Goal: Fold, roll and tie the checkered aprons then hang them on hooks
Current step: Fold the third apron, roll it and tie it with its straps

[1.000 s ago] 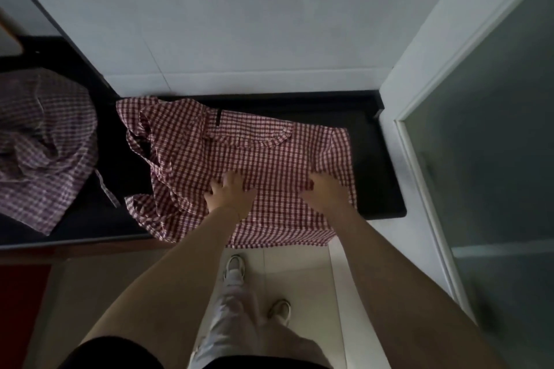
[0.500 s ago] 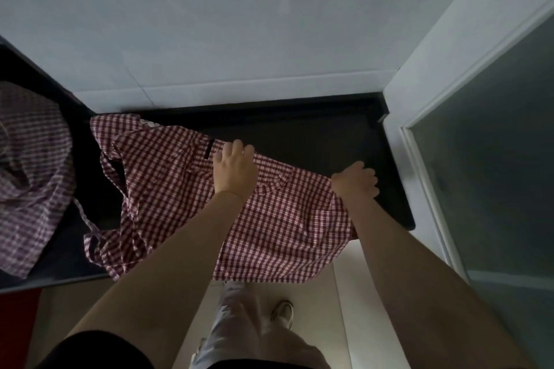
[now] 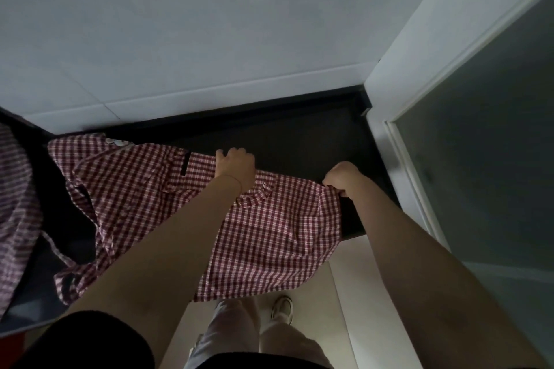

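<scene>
A red and white checkered apron point(image 3: 269, 237) lies spread over a black counter point(image 3: 302, 141), its lower edge hanging past the counter's front. My left hand point(image 3: 235, 169) grips the apron's far edge near a short black strip on the cloth. My right hand point(image 3: 341, 178) pinches the apron's right corner with curled fingers, lifted slightly off the counter. The apron's left part is bunched, with a thin strap trailing down. A second checkered apron point(image 3: 15, 219) lies crumpled at the far left.
A white tiled wall point(image 3: 239, 39) rises behind the counter. A white door frame point(image 3: 398, 117) with a dark glass panel point(image 3: 494, 159) stands on the right. Below are pale floor tiles, my legs and a white shoe point(image 3: 283, 308).
Both hands moved from pressing flat on the apron's middle to its far edge and took hold of it. The cloth has lifted and shifted back and left.
</scene>
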A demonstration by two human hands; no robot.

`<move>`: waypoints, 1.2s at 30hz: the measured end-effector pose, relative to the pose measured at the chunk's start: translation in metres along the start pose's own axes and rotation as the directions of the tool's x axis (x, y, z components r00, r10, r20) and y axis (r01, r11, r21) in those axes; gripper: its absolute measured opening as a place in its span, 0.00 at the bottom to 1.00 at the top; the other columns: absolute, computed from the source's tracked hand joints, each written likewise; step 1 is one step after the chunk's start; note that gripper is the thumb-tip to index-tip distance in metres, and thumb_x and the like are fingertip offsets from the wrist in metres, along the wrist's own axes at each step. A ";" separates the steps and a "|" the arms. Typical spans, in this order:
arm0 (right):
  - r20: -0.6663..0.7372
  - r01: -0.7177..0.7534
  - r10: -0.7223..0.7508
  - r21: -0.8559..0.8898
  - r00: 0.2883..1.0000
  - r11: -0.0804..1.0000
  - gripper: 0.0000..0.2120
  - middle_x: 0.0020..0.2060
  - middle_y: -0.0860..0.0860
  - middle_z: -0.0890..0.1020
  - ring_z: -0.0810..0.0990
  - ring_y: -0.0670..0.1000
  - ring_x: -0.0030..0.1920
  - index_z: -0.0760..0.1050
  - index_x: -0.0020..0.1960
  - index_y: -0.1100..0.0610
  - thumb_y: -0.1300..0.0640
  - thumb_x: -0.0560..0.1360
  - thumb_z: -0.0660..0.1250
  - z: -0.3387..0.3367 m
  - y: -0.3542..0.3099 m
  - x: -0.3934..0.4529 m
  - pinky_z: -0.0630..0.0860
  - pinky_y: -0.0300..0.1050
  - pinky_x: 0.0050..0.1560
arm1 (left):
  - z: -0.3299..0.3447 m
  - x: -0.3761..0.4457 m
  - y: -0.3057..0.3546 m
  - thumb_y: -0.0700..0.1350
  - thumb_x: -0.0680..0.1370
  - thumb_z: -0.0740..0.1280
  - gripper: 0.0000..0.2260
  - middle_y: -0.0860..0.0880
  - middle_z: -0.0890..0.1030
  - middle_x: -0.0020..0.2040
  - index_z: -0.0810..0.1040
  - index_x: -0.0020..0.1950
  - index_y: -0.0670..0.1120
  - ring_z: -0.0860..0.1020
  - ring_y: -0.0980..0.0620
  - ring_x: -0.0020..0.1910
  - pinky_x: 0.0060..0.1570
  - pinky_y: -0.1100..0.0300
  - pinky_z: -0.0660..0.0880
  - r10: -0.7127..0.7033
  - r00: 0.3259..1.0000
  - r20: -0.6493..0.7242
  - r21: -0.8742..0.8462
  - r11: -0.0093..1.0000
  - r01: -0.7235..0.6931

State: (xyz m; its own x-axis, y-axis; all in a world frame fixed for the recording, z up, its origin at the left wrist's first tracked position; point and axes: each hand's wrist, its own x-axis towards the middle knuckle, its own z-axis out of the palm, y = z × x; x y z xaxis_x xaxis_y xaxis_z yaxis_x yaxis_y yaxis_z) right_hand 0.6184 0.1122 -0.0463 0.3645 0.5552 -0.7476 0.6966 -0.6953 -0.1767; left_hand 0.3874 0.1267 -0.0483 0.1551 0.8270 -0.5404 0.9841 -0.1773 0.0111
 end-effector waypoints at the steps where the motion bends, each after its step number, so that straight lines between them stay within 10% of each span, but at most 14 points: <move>1: -0.003 0.002 -0.002 0.006 1.000 1.000 0.03 0.42 0.55 0.77 0.78 0.52 0.43 0.74 0.46 0.59 0.61 0.79 0.65 -0.003 -0.002 -0.002 0.78 0.44 0.50 | -0.001 -0.001 -0.001 0.49 0.80 0.63 0.12 0.46 0.75 0.56 0.76 0.61 0.47 0.73 0.46 0.60 0.69 0.43 0.64 -0.013 1.000 -0.010 0.029 1.000 0.013; 4: -0.116 0.027 -0.003 0.203 0.993 0.979 0.09 0.45 0.54 0.75 0.73 0.48 0.37 0.70 0.40 0.53 0.60 0.79 0.62 -0.021 -0.008 0.001 0.71 0.39 0.37 | -0.008 -0.007 -0.011 0.46 0.79 0.63 0.09 0.47 0.76 0.53 0.78 0.58 0.47 0.73 0.47 0.57 0.62 0.50 0.68 -0.096 0.988 -0.123 0.067 0.992 0.105; 7: -0.279 0.022 0.123 0.465 0.952 0.885 0.12 0.61 0.55 0.78 0.78 0.53 0.58 0.76 0.61 0.59 0.61 0.82 0.58 -0.047 -0.020 0.000 0.73 0.40 0.46 | -0.023 -0.007 -0.021 0.40 0.78 0.63 0.06 0.44 0.74 0.56 0.79 0.51 0.44 0.71 0.44 0.58 0.54 0.52 0.69 -0.235 0.903 -0.360 -0.178 0.967 0.181; 12: -0.632 0.486 -0.065 0.523 0.772 0.700 0.16 0.60 0.56 0.77 0.77 0.55 0.59 0.71 0.64 0.60 0.61 0.76 0.65 -0.072 -0.065 -0.021 0.72 0.42 0.57 | -0.044 0.001 -0.017 0.36 0.78 0.62 0.20 0.39 0.71 0.67 0.70 0.71 0.42 0.72 0.38 0.62 0.59 0.47 0.71 -0.293 0.815 -0.500 -0.643 0.756 -0.123; 18: -0.232 0.534 -0.539 -0.086 0.810 0.841 0.21 0.65 0.54 0.73 0.74 0.54 0.63 0.71 0.68 0.55 0.56 0.76 0.69 0.004 -0.043 -0.025 0.72 0.49 0.64 | 0.011 -0.033 0.001 0.52 0.80 0.62 0.16 0.43 0.68 0.67 0.72 0.65 0.45 0.69 0.44 0.64 0.58 0.48 0.73 -0.295 0.936 -0.193 -0.382 0.901 0.205; 25: 0.031 0.471 -0.523 -0.482 0.852 0.738 0.58 0.80 0.52 0.41 0.42 0.58 0.79 0.42 0.80 0.44 0.31 0.63 0.75 0.055 0.005 -0.020 0.46 0.69 0.75 | 0.078 -0.074 0.010 0.68 0.75 0.60 0.39 0.41 0.57 0.76 0.54 0.78 0.47 0.58 0.41 0.74 0.70 0.45 0.64 -0.236 0.959 -0.158 -0.218 0.956 0.199; 29: -0.191 0.430 -0.539 -0.415 0.821 0.802 0.46 0.78 0.57 0.53 0.52 0.59 0.78 0.52 0.78 0.49 0.36 0.69 0.73 0.072 0.019 -0.033 0.53 0.62 0.75 | 0.088 -0.074 0.004 0.66 0.77 0.59 0.43 0.42 0.41 0.80 0.42 0.81 0.47 0.43 0.40 0.79 0.76 0.43 0.46 -0.127 0.990 -0.063 -0.282 0.954 0.105; 32: -0.525 0.362 -0.421 -0.216 0.740 0.907 0.19 0.62 0.56 0.74 0.73 0.54 0.59 0.69 0.63 0.55 0.52 0.75 0.70 0.072 0.027 -0.045 0.71 0.50 0.60 | 0.082 -0.082 -0.004 0.56 0.78 0.64 0.30 0.42 0.59 0.78 0.62 0.77 0.46 0.57 0.42 0.77 0.75 0.46 0.55 -0.198 0.962 -0.190 -0.486 0.870 0.083; 34: -0.516 0.333 -0.227 0.121 0.826 0.935 0.08 0.55 0.53 0.79 0.75 0.51 0.48 0.74 0.57 0.57 0.57 0.78 0.65 0.068 0.037 -0.058 0.73 0.45 0.50 | 0.084 -0.099 0.000 0.50 0.77 0.66 0.14 0.44 0.77 0.60 0.79 0.59 0.45 0.74 0.43 0.59 0.58 0.48 0.73 -0.385 0.845 -0.372 -0.606 0.790 0.094; 36: -0.330 0.238 -0.083 0.463 0.940 0.854 0.13 0.56 0.50 0.78 0.77 0.53 0.49 0.75 0.63 0.58 0.57 0.80 0.62 0.068 0.049 -0.070 0.76 0.46 0.53 | 0.088 -0.121 0.008 0.47 0.77 0.65 0.09 0.46 0.78 0.39 0.76 0.38 0.46 0.75 0.46 0.37 0.35 0.56 0.70 -0.592 0.772 -0.229 -0.809 0.557 0.187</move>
State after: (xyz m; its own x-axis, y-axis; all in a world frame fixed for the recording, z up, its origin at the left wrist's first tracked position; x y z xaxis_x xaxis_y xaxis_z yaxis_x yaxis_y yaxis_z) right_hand 0.5850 0.0082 -0.0457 0.4889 0.7304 -0.4769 0.3952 -0.6729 -0.6253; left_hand 0.3692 -0.0219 -0.0563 -0.4433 0.8661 -0.2310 0.6471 0.4875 0.5862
